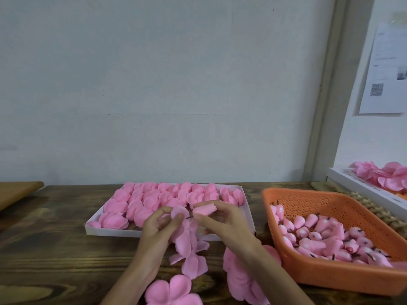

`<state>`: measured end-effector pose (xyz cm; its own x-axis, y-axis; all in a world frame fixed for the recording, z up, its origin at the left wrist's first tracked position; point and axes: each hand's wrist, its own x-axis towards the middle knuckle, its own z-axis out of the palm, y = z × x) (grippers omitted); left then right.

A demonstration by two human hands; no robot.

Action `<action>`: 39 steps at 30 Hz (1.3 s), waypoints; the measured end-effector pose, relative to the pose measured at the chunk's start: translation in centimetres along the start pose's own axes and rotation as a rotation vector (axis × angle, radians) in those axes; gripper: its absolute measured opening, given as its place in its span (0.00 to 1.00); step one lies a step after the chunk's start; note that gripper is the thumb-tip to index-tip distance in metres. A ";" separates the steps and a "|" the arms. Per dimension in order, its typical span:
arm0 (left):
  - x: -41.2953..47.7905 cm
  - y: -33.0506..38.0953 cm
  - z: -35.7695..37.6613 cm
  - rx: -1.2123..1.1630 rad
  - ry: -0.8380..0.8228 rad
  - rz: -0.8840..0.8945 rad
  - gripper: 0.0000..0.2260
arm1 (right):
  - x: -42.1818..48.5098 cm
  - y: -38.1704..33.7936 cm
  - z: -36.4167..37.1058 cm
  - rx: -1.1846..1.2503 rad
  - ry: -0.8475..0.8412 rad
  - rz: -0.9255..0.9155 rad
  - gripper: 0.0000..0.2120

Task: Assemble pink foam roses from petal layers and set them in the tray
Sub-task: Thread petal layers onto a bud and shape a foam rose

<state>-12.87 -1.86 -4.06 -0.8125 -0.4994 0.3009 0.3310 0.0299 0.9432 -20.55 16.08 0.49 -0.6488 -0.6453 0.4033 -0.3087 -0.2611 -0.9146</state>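
Right hand pinched pink foam rosebud; left hand pinched pink foam petal layers. White paper wall sheet: print unreadable.

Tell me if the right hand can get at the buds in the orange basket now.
Likely not yet: the right hand grips a bud. The way itself looks free, as the orange basket stands open just beside it.

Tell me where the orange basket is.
In the head view, the orange basket sits at the right of the table, beside the white tray, with pink buds in it.
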 end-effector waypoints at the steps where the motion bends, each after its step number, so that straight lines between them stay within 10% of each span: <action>1: 0.0 0.0 0.0 -0.001 0.005 0.006 0.08 | 0.0 0.1 0.1 -0.021 -0.006 -0.003 0.07; 39: -1.9 2.1 1.7 0.122 0.017 0.206 0.05 | -0.8 0.6 0.7 -0.636 0.101 -0.097 0.18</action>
<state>-11.46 0.63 -2.40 -0.7250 -0.4863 0.4877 0.4280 0.2366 0.8722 -19.74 15.88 -0.39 -0.6501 -0.5611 0.5123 -0.7005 0.1815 -0.6902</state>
